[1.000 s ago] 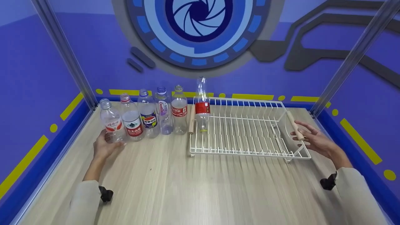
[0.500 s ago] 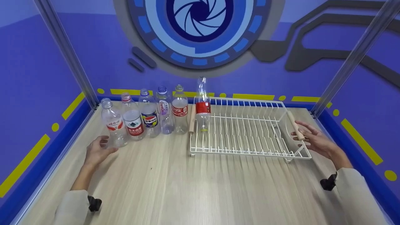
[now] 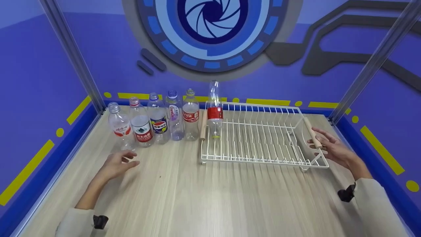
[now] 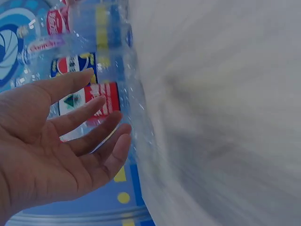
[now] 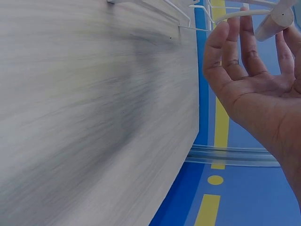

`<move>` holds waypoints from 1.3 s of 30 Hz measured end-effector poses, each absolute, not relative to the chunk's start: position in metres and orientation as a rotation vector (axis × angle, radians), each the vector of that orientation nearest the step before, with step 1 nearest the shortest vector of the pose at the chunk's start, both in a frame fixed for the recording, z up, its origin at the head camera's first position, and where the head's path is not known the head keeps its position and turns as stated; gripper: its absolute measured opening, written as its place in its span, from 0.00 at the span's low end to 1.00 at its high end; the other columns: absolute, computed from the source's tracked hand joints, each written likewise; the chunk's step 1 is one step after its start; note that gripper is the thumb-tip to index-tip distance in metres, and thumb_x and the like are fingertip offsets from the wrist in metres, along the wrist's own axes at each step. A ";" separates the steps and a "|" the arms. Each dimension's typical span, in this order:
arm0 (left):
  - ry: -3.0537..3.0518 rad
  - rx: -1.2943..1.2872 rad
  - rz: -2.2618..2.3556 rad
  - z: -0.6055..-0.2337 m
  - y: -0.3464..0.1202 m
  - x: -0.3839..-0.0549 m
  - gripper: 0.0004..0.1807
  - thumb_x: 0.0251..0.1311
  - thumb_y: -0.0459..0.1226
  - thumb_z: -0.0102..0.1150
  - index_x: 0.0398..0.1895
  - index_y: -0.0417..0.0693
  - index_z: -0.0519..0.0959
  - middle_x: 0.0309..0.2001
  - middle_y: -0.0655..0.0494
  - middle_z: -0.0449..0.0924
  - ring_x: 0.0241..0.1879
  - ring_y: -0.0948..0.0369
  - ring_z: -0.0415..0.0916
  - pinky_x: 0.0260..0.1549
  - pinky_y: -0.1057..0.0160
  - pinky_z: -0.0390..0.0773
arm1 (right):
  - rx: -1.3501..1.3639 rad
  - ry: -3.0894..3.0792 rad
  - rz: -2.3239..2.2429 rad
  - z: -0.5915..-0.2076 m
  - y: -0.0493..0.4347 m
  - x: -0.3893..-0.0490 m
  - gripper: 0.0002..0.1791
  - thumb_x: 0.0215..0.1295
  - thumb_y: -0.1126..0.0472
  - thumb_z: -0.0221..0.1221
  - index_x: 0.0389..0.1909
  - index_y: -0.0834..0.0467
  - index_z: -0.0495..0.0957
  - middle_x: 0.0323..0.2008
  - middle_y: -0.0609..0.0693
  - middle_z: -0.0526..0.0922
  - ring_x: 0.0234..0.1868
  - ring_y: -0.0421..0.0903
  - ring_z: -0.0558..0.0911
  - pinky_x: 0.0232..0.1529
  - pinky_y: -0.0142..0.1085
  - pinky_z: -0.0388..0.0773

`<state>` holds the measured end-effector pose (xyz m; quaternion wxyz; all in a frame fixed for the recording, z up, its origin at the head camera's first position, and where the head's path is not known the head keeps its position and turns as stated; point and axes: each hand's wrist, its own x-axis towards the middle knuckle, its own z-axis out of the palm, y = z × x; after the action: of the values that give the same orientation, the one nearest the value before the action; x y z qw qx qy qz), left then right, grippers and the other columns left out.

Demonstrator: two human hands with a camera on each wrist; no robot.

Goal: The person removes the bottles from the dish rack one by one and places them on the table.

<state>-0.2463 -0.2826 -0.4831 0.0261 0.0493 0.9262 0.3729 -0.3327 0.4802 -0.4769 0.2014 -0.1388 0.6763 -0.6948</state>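
Note:
My left hand hovers over the table in front of the bottle row, fingers slightly bent and holding nothing. Nearest it stands a clear plastic bottle with a white-and-red label. Beside that are a red-labelled bottle, a dark-blue-labelled bottle, a purple-tinted bottle and a cola bottle, all upright and uncapped. Another red-labelled bottle leans in the left end of a white wire dish rack. My right hand loosely holds the rack's right wooden handle, with fingers passing beneath it.
The rack's left wooden handle lies close to the cola bottle. Blue panels with a round emblem rise behind the wood-grain table. Metal posts stand at the back corners.
My left hand has let go of the leftmost bottle, drawn back towards me, then shifted right in front of the row. The right hand and the rack hold still.

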 end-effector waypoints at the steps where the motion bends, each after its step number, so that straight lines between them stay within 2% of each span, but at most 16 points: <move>1: 2.862 0.174 1.158 -0.481 -0.277 -0.247 0.21 0.66 0.38 0.65 0.54 0.30 0.79 0.53 0.30 0.81 0.50 0.40 0.81 0.50 0.46 0.83 | -0.392 1.888 -1.942 -0.477 0.480 -0.333 0.27 0.85 0.59 0.36 0.80 0.42 0.54 0.54 0.45 0.85 0.54 0.40 0.84 0.52 0.36 0.85; 8: 2.774 0.375 1.252 -0.477 -0.241 -0.258 0.19 0.67 0.37 0.64 0.55 0.32 0.79 0.54 0.33 0.82 0.51 0.44 0.81 0.52 0.49 0.83 | -0.417 1.820 -2.010 -0.480 0.480 -0.333 0.26 0.85 0.61 0.34 0.79 0.44 0.56 0.53 0.49 0.86 0.53 0.42 0.84 0.50 0.37 0.86; 14: 2.647 0.595 1.360 -0.480 -0.204 -0.271 0.23 0.70 0.39 0.62 0.63 0.35 0.76 0.55 0.33 0.81 0.54 0.44 0.81 0.54 0.45 0.82 | -0.395 1.856 -1.992 -0.483 0.479 -0.332 0.26 0.85 0.60 0.34 0.79 0.43 0.54 0.53 0.47 0.86 0.54 0.41 0.84 0.50 0.37 0.85; 18: 2.561 0.703 1.420 -0.483 -0.180 -0.280 0.26 0.71 0.39 0.60 0.69 0.39 0.72 0.55 0.33 0.81 0.55 0.44 0.81 0.55 0.46 0.81 | -0.372 1.884 -1.977 -0.484 0.478 -0.333 0.26 0.85 0.59 0.34 0.79 0.42 0.55 0.53 0.46 0.85 0.54 0.40 0.84 0.50 0.37 0.85; 24: 2.480 0.695 1.527 -0.481 -0.148 -0.297 0.32 0.72 0.42 0.60 0.76 0.47 0.65 0.61 0.37 0.77 0.59 0.44 0.78 0.57 0.45 0.80 | -0.365 1.879 -1.982 -0.481 0.480 -0.333 0.26 0.85 0.59 0.34 0.78 0.41 0.56 0.53 0.47 0.86 0.54 0.40 0.84 0.50 0.36 0.85; 30: 2.415 0.627 1.581 -0.481 -0.127 -0.308 0.38 0.72 0.46 0.60 0.81 0.58 0.57 0.70 0.42 0.71 0.63 0.47 0.75 0.60 0.44 0.77 | -0.364 1.872 -1.983 -0.481 0.479 -0.331 0.26 0.85 0.58 0.33 0.80 0.42 0.53 0.53 0.46 0.85 0.57 0.41 0.83 0.52 0.36 0.85; 39: 2.343 0.636 1.631 -0.492 -0.110 -0.314 0.39 0.69 0.45 0.63 0.81 0.62 0.58 0.73 0.45 0.68 0.64 0.45 0.73 0.59 0.47 0.78 | -0.321 1.928 -1.961 -0.481 0.477 -0.331 0.27 0.85 0.56 0.35 0.80 0.42 0.51 0.53 0.45 0.85 0.54 0.38 0.83 0.52 0.36 0.84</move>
<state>-0.3143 -0.1096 -0.4922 0.1082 0.2162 0.7965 0.5542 -0.3307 0.4773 -0.4809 0.1856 -0.1138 0.6843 -0.6960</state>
